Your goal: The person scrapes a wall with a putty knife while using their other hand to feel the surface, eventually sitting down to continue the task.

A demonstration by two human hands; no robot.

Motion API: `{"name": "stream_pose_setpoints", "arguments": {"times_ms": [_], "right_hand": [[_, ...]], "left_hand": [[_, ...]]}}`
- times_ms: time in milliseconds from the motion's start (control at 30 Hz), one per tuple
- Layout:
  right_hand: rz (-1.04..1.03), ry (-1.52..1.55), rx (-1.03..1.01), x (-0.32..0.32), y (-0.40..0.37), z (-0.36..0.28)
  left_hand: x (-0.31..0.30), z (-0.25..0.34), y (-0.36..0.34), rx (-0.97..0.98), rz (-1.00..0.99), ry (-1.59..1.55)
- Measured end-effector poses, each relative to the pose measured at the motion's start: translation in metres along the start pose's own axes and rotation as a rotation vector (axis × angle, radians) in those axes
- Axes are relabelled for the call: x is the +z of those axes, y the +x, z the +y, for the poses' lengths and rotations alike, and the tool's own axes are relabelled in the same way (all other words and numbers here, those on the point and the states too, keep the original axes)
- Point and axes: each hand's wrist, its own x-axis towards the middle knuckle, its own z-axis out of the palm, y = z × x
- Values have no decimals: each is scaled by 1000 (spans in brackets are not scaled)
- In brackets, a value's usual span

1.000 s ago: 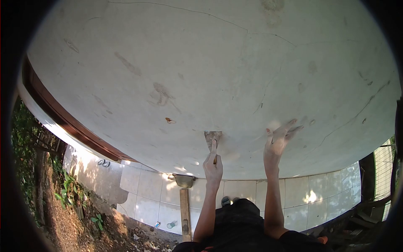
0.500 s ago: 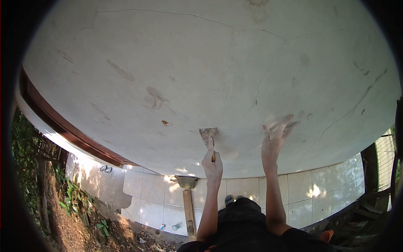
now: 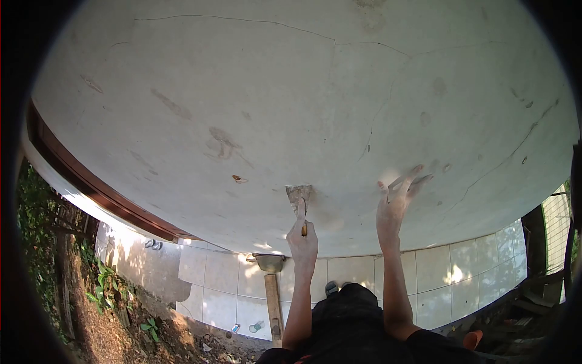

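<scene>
My left hand [image 3: 302,241] is closed around the handle of a putty knife [image 3: 299,195], the index finger stretched along its blade. The wide blade edge rests against the pale wall [image 3: 339,121]. Farther right, my right hand [image 3: 393,209] has its fingers spread, with the fingertips at the wall surface and nothing held. Thin cracks, brownish scuffs and a small chipped spot [image 3: 239,179] mark the wall. A smudged, slightly darker patch shows just right of the blade.
Below the wall runs a tiled floor [image 3: 433,297]. A metal pan [image 3: 268,262] stands by the wall base, with a wooden plank [image 3: 273,303] in front. A glass [image 3: 255,326] lies near the tile edge. Sandals [image 3: 153,244] and plants [image 3: 104,288] are at left, a brown frame [image 3: 103,194] along the wall.
My left hand and the putty knife have shifted very slightly left, along with a small camera shift. The right hand stays nearly in place on the wall.
</scene>
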Motion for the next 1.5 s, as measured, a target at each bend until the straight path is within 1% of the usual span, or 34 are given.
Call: {"name": "stream_pose_setpoints", "arguments": {"times_ms": [100,200,300,333,367,433,500,567,633,667,700,733,767,800,833,900,1033,1100,1233,1300,1333,1400,1433,1500], "right_hand": [[-33,28,26,-1,-3,1],[-27,59,7,-1,-3,-1],[-12,6,-32,-3,-2,-4],[-20,25,-4,-3,-3,-4],[-29,46,24,-3,-2,-3],[-25,44,12,-1,0,-1],[-31,32,7,-2,-4,-2],[-40,26,45,-3,-2,-6],[-37,21,39,-3,-1,-8],[-32,15,37,-3,-1,-8],[-28,17,35,-3,-2,-6],[-26,6,13,-3,-1,-4],[-27,-6,-6,-2,-3,-2],[-33,-10,-6,-4,-3,-3],[-36,1,13,-4,-3,-7],[-39,17,28,-3,-3,-7],[-30,52,-4,-1,-5,0],[-31,78,-25,-1,-3,1],[-26,31,-2,-1,-6,1],[-37,16,-1,-1,-4,-1],[-31,-5,1,-2,-4,-1],[-40,-28,0,-2,-5,1],[-28,-32,3,-1,-5,2],[-22,-37,-3,1,-5,7]], "left_hand": [[8,-10,-1,28,40,-18],[15,-14,2,26,55,-64],[12,-13,-1,-14,12,-41],[11,-12,1,-12,17,-40],[9,-10,2,12,27,-61],[3,-1,10,37,36,-78],[-4,12,22,64,79,-160],[-5,10,19,38,62,-168],[-2,1,14,25,45,-181],[4,-12,5,59,39,-116],[5,-12,3,93,33,-50],[7,-13,5,98,32,-52],[7,-15,4,58,15,-50],[5,-9,2,10,0,-48],[3,-3,3,1,1,-47],[-1,7,12,22,14,-81],[3,-10,9,59,34,-104],[4,-17,-1,53,8,-1],[-1,-21,-4,47,32,8],[-3,-20,-3,97,30,31],[-2,-18,-2,86,41,31],[-2,-13,0,98,90,-30],[-2,-12,2,84,99,-30],[-5,-12,10,123,91,-39]]}}
